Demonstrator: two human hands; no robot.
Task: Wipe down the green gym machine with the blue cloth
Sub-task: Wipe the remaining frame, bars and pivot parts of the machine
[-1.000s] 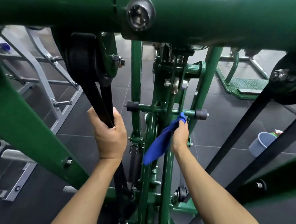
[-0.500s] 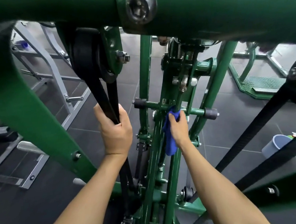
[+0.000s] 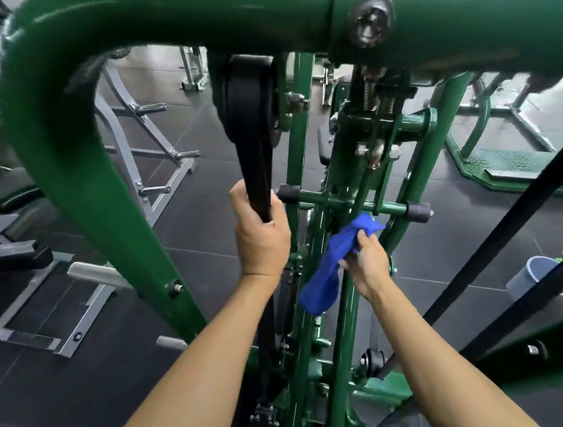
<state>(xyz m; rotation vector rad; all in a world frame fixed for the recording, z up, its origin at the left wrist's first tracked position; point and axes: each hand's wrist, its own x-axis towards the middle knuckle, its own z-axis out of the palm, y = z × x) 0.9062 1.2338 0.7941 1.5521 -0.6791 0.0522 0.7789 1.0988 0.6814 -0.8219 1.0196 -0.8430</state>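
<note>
Green gym machine [image 3: 74, 185] fills frame, curved tube upper left, uprights centre; black belt [image 3: 255, 167] hangs centre, left hand [image 3: 262, 239] wrapped round it; blue cloth [image 3: 333, 267] centre, just below crossbar [image 3: 320, 202], pinched by right hand [image 3: 367, 267]; bucket [image 3: 533, 275] lower right

The floor [image 3: 186, 243] is laid in large dark grey matte tiles with thin pale joints running on the diagonal. Off to the left stands a grey-painted steel rack [image 3: 122, 149] with slanted uprights and short chrome pegs [image 3: 150, 107] sticking out of them, its flat feet bolted to the tiles. Another grey frame [image 3: 194, 70] sits further back. Far right, a low green metal step platform with a ribbed top [image 3: 509, 160] lies on the floor, where daylight makes a pale sheen. Nearer on the right stands a pale blue-grey plastic bucket [image 3: 530, 275].
</note>
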